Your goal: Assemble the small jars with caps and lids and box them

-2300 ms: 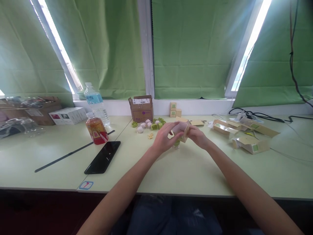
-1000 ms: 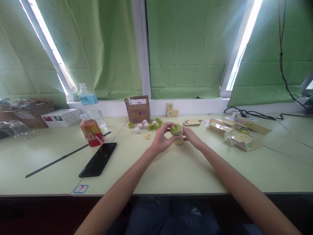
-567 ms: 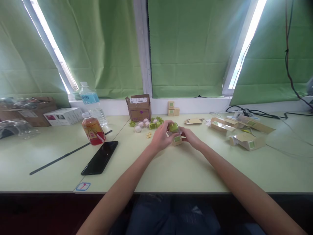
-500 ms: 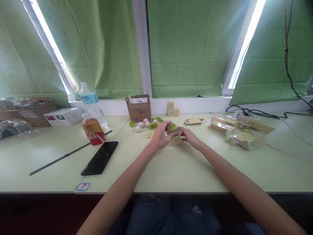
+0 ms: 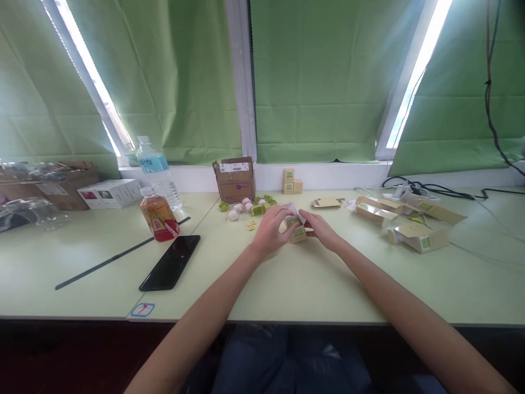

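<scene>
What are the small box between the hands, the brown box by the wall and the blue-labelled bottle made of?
Small box: probably thin matte card, given its flat tan faces.
Brown box: likely dull cardboard, judging by its flaps.
Blue-labelled bottle: seemingly clear, shiny plastic, from its ridged, see-through lower half.

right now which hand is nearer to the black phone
Left. The left hand is right of the black phone and farther back, at the left side of the small box. The right hand is farther right, at its other side.

Phone (image 5: 169, 263) left of small box (image 5: 299, 233)
</scene>
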Motion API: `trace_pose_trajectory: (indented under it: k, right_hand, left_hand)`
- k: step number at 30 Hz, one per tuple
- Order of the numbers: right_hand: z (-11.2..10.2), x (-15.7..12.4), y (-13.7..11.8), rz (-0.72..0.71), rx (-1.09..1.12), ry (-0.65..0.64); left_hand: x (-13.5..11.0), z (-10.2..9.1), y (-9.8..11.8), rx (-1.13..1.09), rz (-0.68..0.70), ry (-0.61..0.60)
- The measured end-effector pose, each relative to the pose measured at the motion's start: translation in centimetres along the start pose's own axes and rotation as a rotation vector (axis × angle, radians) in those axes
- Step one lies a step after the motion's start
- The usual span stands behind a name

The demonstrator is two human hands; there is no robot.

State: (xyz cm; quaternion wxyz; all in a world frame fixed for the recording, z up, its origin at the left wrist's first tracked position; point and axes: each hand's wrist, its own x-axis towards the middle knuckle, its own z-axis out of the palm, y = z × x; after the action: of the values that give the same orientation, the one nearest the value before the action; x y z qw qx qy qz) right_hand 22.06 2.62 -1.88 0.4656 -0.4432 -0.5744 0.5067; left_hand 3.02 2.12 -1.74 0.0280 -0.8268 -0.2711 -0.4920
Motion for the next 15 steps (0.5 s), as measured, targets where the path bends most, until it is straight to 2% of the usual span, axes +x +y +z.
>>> trace_pose_trajectory:
  k: [3,6,9,12,15]
  right_hand:
    - [-0.2,0.3,0.3,-0.118,-0.139,0.082]
    - [-0.3,0.6,0.8,-0.185,-0.289,0.125]
    - [-0.1,0.4,1.1,-0.238,-0.403,0.125]
    - [0.1,-0.1,0.9,-0.412,-0.565,0.141]
    - [0.0,-0.5,0.6,-0.595,-0.713,0.214]
  left_hand:
    - [-0.4,0.1,-0.8,-0.017,-0.089,0.083]
    - [-1.0,0.7,-1.3,-0.112,-0.157,0.025]
    - [-1.4,1.2,-1.3,-0.107,-0.130,-0.022]
    - [-1.5,1.2,-1.1,-0.060,-0.095,-0.018]
    - [-1.5,0.8,-1.1,-0.050,-0.073,-0.028]
